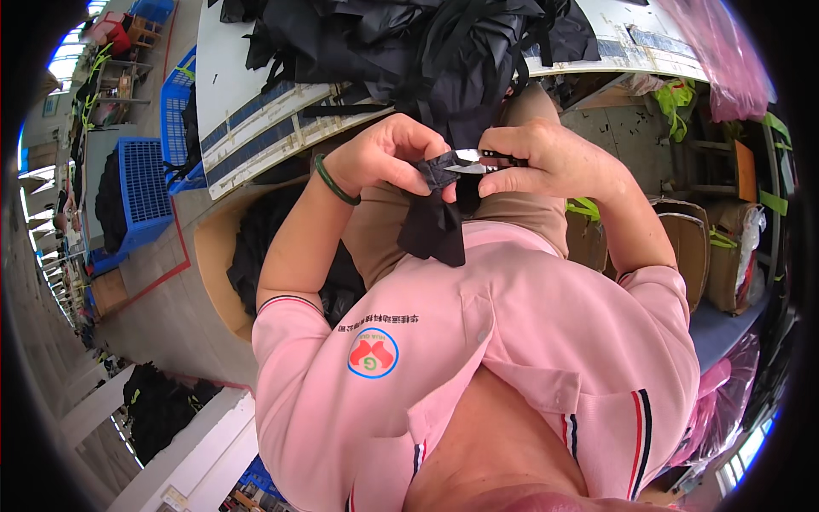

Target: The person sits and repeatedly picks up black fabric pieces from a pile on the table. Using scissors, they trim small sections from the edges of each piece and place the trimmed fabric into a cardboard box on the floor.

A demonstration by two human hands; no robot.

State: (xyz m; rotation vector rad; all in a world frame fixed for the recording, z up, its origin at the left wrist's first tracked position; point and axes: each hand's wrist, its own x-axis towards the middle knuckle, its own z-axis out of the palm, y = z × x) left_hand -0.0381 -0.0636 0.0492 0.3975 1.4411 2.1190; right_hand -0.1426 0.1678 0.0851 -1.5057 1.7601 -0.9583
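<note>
My left hand (384, 158), with a dark green bangle at its wrist, pinches a small piece of black fabric (433, 230) that hangs down in front of my shirt. In my right hand (550, 160) is a pair of thread snips (467, 162) with silver blades and a black handle, gripped between thumb and fingers. The blades point left and lie at the folded upper edge of the fabric, by my left fingertips. Whether they are cutting a thread I cannot tell. Just beyond my hands, a heap of black fabric pieces (384, 51) covers part of the table, some hanging over its edge.
The worn white table (247, 128) has a taped front edge. At my left stands a cardboard box (217, 247) of black fabric, with blue plastic crates (149, 183) farther off. Open cardboard boxes (682, 226) and pink plastic wrap (717, 51) are at my right.
</note>
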